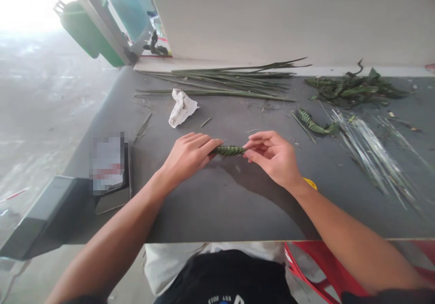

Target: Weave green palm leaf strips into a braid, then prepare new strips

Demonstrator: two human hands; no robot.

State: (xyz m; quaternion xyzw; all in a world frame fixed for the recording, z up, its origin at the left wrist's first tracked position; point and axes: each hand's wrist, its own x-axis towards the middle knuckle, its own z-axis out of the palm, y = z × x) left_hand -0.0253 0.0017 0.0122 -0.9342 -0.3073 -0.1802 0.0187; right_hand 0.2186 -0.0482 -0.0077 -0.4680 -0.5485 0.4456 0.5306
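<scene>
While left hand [192, 152] grips striped green roll [231, 151], hiding one end, loosely curled right hand [276, 158] pinches other.

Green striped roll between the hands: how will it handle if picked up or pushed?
The green striped roll looks fairly stiff: it runs nearly straight between the left hand and right hand. Slim and leafy-looking, it's probably light. Its rounded sides suggest it could roll if pushed.

1. I wear a black shirt [222, 274]; small white lettering [219, 299] on its front, upside down here, seems to read "EST 2015".
2. Beside that, a larger white letter [239, 300] is cut off.
3. Dark sleeves [387, 296] show below my bare forearms [124, 231].
4. Off-white cloth [163, 263] covers my lap.
</scene>
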